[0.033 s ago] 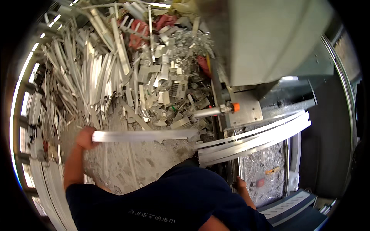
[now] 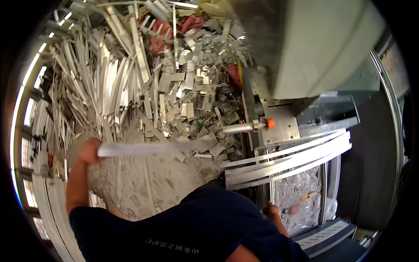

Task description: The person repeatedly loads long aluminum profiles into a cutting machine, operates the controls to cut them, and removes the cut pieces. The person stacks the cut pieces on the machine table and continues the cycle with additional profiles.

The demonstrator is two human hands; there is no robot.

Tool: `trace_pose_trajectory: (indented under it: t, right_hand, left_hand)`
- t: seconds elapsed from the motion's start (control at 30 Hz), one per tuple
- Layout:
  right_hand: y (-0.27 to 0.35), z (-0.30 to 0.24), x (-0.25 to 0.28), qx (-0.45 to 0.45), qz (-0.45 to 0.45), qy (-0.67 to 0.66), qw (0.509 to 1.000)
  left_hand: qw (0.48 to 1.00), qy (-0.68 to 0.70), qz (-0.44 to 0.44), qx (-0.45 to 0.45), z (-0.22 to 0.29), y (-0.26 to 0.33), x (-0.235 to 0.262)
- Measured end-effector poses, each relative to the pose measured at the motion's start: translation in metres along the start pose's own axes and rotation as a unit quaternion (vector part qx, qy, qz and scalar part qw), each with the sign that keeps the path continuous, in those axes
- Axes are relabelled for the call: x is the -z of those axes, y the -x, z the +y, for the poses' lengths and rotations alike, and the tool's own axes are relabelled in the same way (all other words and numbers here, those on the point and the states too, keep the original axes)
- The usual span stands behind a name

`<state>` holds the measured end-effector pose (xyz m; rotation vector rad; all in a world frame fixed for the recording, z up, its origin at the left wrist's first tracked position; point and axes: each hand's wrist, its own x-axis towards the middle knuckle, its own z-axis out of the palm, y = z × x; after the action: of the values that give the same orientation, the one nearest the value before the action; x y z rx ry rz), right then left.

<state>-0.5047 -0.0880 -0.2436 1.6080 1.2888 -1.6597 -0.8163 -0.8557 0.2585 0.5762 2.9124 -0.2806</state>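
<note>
- Head camera, near nine o'clock: I see the left hand folded round one end of a long, flat, silvery metal strip. Held by its end, I judge, most of the length stays free of the fingers and away from the body in the navy-blue cloth shirt.
- From that fist the strip points inward to the middle of my view, nearly level, above the grey, dusty floor. Its far end is too blurred for me to place.
- At five o'clock I find the right hand, low beside a narrow, bright metal rail. Its fingers are mostly hidden, so I cannot tell whether they grip anything; the hand may be there for support.
- Toward four o'clock, several long, silvery flat metal bars lie side by side across a tray of glittering metal chips. I suppose laying them crosswise lets the tray's edges bear them.
- Nearer three o'clock, a pale metal cylinder with an orange cap sits beyond the bars; at two stands a large, pale grey-green machine housing.
- At twelve I see a heap of short, silvery metal offcuts; at ten, long, pale metal lengths lie bunched, roughly lengthwise, perhaps because like shapes pile more easily.
</note>
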Motion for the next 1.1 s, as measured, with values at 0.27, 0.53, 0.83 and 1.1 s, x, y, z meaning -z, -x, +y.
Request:
trace_pose_trajectory:
  t: [0.27, 0.53, 0.83, 1.1]
  right_hand:
    - [0.007, -0.047, -0.022, 0.044, 0.001, 0.043, 0.998]
    - [0.014, -0.072, -0.022, 0.069, 0.009, 0.002, 0.998]
    - [-0.001, -0.112, -0.027, 0.115, -0.008, -0.296, 0.948]
    - [-0.041, -0.156, -0.039, 0.166, -0.033, -0.265, 0.949]
  left_hand:
    - [0.805, -0.293, -0.032, 0.515, -0.031, -0.025, -0.007]
    - [0.95, 0.131, -0.239, 0.15, 0.149, -0.146, -0.247]
    - [0.913, 0.251, -0.266, -0.181, 0.435, -0.253, -0.257]
    - [0.874, 0.222, -0.375, -0.216, 0.506, -0.292, -0.295]
